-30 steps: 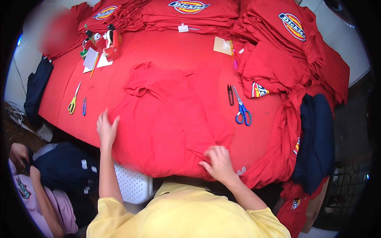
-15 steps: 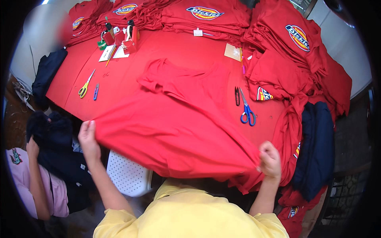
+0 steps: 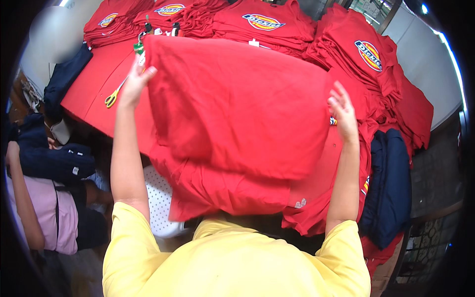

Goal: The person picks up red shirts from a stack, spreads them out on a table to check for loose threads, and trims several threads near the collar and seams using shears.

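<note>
1. The red garment (image 3: pixel 237 114) is of soft, thin knit cloth; it fills the middle of the frame as a wide, swelling sheet, with loose folds gathered at its lower part.
2. The left hand (image 3: pixel 132 89), left of centre, is open, with its thumb apart, just beside the cloth's left edge. The right hand (image 3: pixel 343 111), right of centre, has its fingers spread at the right edge. I cannot tell if fingertips touch the cloth.
3. Half a second ago, both hands gripped the cloth lower in the frame; now they are higher and their fingers are loosened.
4. Yellow-handled scissors (image 3: pixel 112 99) lie near the left hand, on the red table (image 3: pixel 94 91), whose left side gives some open room.
5. Folded red shirts (image 3: pixel 267 37) in thick stacks limit the upper edge; dark blue fabric (image 3: pixel 388 188) hangs at the right.
6. A white seat with round dots (image 3: pixel 161 203) shows at lower left.
</note>
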Tool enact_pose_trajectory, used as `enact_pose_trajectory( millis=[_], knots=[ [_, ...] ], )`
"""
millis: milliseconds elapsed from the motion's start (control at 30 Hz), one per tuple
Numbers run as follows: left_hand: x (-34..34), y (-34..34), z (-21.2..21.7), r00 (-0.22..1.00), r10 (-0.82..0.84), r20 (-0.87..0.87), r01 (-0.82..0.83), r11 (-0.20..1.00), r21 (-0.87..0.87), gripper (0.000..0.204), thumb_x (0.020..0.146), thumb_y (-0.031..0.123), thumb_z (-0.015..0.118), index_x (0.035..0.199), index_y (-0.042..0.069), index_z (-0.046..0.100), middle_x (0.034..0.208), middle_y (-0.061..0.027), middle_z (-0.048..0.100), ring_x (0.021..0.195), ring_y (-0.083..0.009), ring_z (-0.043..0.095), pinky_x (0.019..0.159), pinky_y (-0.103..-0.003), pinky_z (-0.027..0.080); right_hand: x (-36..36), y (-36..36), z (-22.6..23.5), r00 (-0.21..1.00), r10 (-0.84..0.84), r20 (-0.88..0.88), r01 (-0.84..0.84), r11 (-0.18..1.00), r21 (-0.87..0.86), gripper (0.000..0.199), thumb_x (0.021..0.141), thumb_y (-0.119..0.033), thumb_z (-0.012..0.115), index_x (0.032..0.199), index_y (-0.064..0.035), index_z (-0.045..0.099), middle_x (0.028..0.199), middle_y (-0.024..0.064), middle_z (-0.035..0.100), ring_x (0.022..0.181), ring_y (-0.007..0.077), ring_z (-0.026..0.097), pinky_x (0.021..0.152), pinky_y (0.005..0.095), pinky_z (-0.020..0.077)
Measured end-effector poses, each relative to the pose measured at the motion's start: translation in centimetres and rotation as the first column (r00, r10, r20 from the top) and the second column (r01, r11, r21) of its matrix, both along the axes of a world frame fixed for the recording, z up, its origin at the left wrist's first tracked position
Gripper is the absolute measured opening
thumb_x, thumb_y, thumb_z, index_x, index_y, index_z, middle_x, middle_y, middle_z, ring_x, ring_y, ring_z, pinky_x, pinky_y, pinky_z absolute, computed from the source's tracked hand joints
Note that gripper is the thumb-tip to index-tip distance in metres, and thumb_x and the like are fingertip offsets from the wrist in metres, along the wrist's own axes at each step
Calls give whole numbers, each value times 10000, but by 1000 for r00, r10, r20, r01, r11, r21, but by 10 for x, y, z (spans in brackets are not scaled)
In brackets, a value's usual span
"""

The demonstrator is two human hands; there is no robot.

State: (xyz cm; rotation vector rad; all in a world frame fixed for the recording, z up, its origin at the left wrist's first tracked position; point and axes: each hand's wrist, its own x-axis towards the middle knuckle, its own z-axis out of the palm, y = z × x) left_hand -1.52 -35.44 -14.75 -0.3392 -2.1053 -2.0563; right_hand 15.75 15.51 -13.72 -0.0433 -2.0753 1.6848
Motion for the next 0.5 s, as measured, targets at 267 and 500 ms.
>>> enact_pose_trajectory(
  millis=[267, 500],
  knots=[
    [87, 37, -186, 965, 256, -62, -137, 287, -948, 829, 868, 610, 536, 1515, 176, 255, 1555, -235, 180, 1447, -384, 157, 1146, -569, 131, 70, -129, -183, 935, -153, 319, -183, 564, 806, 651, 884, -411, 624, 1427, -120, 414, 1502, 221, 289, 1407, 418, 228, 1130, 562, 190],
    [25, 44, -201, 945, 210, -249, -299, 258, -919, 690, 941, 499, 492, 1495, 135, 301, 1550, -192, 227, 1445, -324, 198, 1153, -550, 139, 17, -117, -194, 971, -207, 123, -26, 417, 908, 776, 869, -513, 590, 1472, -98, 331, 1492, 160, 348, 1413, 356, 248, 1152, 538, 150]
  ],
)
